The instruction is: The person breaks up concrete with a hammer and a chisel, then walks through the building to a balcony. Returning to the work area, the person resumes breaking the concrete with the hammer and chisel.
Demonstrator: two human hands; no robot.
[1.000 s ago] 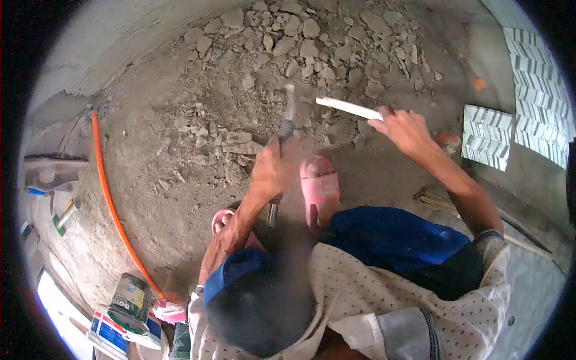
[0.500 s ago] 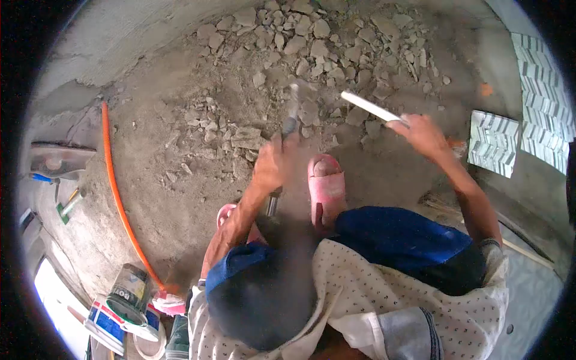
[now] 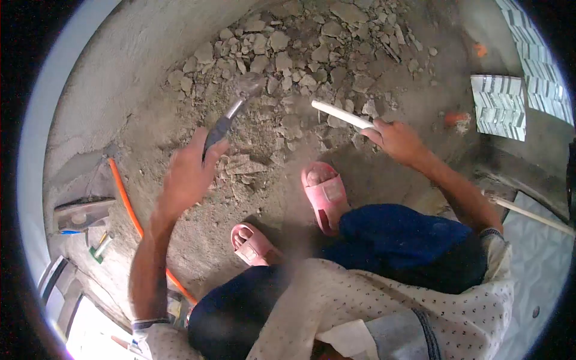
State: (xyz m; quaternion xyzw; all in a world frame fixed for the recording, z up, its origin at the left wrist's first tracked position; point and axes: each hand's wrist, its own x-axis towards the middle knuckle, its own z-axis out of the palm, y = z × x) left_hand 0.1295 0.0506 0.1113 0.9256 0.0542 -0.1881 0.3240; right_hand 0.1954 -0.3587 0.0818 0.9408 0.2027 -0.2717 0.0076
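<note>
Hammer [image 3: 235, 108] over the rubble [image 3: 279, 42], left hand [image 3: 189, 174] wrapped around its grip, likely leaving the head free; it points away from the body, long axis slanting rightward. Right hand's [image 3: 397, 141] fingers pinch a white stick's [image 3: 342, 114] near end, seemingly for reach, its length slanting forward-left.

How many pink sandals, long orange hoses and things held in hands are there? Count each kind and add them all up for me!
Pink sandals: 2
Long orange hose: 1
Dark-handled tool in the left hand: 1
White stick in the right hand: 1
Total: 5
</note>
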